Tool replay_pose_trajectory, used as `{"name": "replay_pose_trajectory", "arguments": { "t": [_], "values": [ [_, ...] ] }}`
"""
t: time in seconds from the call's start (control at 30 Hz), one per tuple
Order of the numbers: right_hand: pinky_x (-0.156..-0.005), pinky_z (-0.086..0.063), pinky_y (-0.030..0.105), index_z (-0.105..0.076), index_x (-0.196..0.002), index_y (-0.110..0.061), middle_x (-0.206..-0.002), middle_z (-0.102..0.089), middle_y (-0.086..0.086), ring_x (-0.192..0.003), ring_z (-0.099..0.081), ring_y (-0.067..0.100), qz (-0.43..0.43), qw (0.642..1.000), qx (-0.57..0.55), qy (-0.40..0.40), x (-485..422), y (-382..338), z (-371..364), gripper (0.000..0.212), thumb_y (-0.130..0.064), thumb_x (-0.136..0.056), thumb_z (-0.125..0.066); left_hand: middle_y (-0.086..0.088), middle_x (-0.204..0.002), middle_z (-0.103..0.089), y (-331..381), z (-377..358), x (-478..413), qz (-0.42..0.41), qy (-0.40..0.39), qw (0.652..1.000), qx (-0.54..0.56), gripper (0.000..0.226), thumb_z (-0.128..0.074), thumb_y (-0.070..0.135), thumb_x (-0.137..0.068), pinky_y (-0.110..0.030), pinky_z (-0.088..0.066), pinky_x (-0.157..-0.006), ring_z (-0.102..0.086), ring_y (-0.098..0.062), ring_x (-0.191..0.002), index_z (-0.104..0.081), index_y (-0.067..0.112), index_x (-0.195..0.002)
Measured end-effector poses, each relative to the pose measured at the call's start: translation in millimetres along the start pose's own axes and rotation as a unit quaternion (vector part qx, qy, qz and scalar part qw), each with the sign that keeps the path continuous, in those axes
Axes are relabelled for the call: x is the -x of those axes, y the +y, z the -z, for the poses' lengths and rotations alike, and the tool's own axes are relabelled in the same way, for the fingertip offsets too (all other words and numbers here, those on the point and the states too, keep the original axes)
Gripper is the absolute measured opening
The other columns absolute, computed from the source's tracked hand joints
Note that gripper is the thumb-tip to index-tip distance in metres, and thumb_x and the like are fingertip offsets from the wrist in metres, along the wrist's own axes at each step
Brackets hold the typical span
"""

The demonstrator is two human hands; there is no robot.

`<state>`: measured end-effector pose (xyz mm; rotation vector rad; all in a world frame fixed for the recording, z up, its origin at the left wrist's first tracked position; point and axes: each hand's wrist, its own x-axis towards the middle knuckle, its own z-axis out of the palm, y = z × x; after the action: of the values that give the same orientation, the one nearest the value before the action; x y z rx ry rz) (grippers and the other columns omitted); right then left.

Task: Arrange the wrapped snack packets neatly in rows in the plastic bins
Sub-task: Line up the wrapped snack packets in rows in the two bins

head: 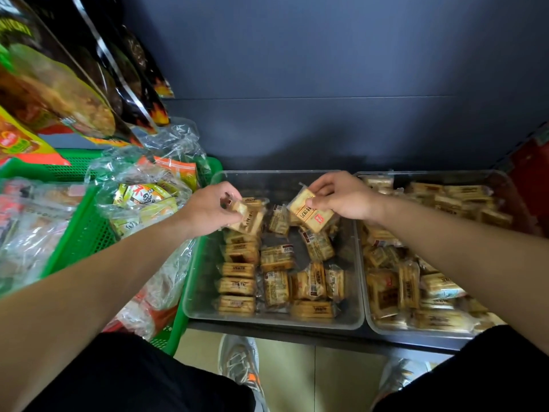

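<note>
Hands (212,208) (344,197) pinching snack packets (249,218) (309,212), above clear plastic bin (267,323)

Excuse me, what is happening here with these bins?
A person is sorting snack packets in the left bin. The left grip holds a packet at the far left of that bin, above a neat row along its left wall. The right grip holds a second packet over the middle, where packets lie jumbled. The right bin is fuller and also untidy.
</note>
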<state>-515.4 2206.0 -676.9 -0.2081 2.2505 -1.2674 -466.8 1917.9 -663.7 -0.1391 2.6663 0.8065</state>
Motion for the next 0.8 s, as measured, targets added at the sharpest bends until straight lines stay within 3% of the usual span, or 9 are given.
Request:
{"name": "replay_pose_trajectory", "arguments": {
  "t": [0.07, 0.17, 0.27, 0.33, 0.4, 0.5, 0.67, 0.8],
  "values": [
    [-0.071, -0.053, 0.022, -0.065, -0.119, -0.014, -0.101, -0.07, -0.001, -0.091, -0.07, 0.012, -0.01, 1.0, 0.024, 0.008, -4, 2, -4, 0.031, -0.019, -0.09, -0.075, 0.007, -0.116, -0.062, -3, 3, -2, -0.005, -0.004, 0.995, -0.103, 0.029, -0.076, 0.029, -0.085, -0.032, -0.046, -0.079, -0.062, -0.015, -0.099, -0.062, 0.032, -0.11],
    [-0.067, -0.05, 0.019, -0.065, -0.119, -0.012, -0.095, -0.07, -0.005, -0.086, -0.068, 0.008, -0.023, 0.998, 0.053, 0.019, -10, 4, -7, 0.032, -0.021, -0.091, -0.075, 0.011, -0.108, -0.066, 0, 0, -2, 0.002, -0.084, 0.964, -0.251, 0.015, -0.073, 0.041, -0.087, -0.032, -0.049, -0.08, -0.062, -0.012, -0.093, -0.063, 0.037, -0.098],
    [-0.069, -0.049, 0.019, -0.065, -0.118, -0.014, -0.092, -0.067, -0.008, -0.084, -0.064, 0.005, -0.008, 0.992, 0.115, 0.049, -11, 4, -7, 0.03, -0.025, -0.092, -0.074, 0.012, -0.112, -0.064, 12, -7, -4, -0.021, -0.096, 0.93, -0.355, 0.017, -0.073, 0.043, -0.089, -0.033, -0.047, -0.088, -0.057, -0.013, -0.103, -0.07, 0.036, -0.103],
    [-0.079, -0.056, 0.03, -0.066, -0.114, -0.02, -0.094, -0.068, -0.008, -0.087, -0.065, 0.01, 0.013, 0.977, 0.193, 0.084, -9, 4, -7, 0.026, -0.029, -0.091, -0.075, 0.008, -0.126, -0.061, 21, -16, -11, -0.053, -0.076, 0.915, -0.393, 0.026, -0.072, 0.043, -0.09, -0.038, -0.048, -0.101, -0.055, -0.018, -0.118, -0.069, 0.034, -0.113],
    [-0.085, -0.057, 0.04, -0.066, -0.114, -0.027, -0.099, -0.07, -0.008, -0.093, -0.066, 0.015, 0.023, 0.952, 0.28, 0.124, -5, 2, -4, 0.027, -0.036, -0.09, -0.074, 0.002, -0.139, -0.057, 30, -27, -23, -0.071, -0.075, 0.932, -0.349, 0.036, -0.07, 0.044, -0.091, -0.042, -0.045, -0.107, -0.051, -0.021, -0.127, -0.064, 0.033, -0.124],
    [-0.082, -0.054, 0.036, -0.064, -0.115, -0.027, -0.101, -0.071, -0.007, -0.094, -0.066, 0.018, 0.019, 0.94, 0.307, 0.149, -1, 2, 12, 0.028, -0.04, -0.091, -0.072, 0.005, -0.141, -0.056, 41, -48, -47, -0.07, -0.093, 0.972, -0.205, 0.052, -0.075, 0.04, -0.087, -0.039, -0.044, -0.105, -0.052, -0.018, -0.126, -0.055, 0.031, -0.134],
    [-0.089, -0.057, 0.041, -0.064, -0.124, -0.025, -0.111, -0.071, -0.007, -0.099, -0.066, 0.014, 0.017, 0.962, 0.249, 0.112, 2, 10, 23, 0.039, -0.042, -0.09, -0.073, -0.001, -0.151, -0.049, 40, -76, -80, -0.058, -0.112, 0.974, -0.189, 0.081, -0.08, 0.035, -0.083, -0.039, -0.043, -0.108, -0.049, -0.023, -0.134, -0.039, 0.025, -0.151],
    [-0.09, -0.056, 0.038, -0.064, -0.125, -0.028, -0.113, -0.07, -0.01, -0.102, -0.065, 0.012, 0.031, 0.962, 0.25, 0.105, -1, 16, 17, 0.041, -0.046, -0.089, -0.073, -0.002, -0.153, -0.046, 34, -94, -86, -0.051, -0.121, 0.969, -0.21, 0.094, -0.08, 0.047, -0.079, -0.043, -0.042, -0.108, -0.047, -0.026, -0.136, -0.028, 0.029, -0.156]
  ]
}}
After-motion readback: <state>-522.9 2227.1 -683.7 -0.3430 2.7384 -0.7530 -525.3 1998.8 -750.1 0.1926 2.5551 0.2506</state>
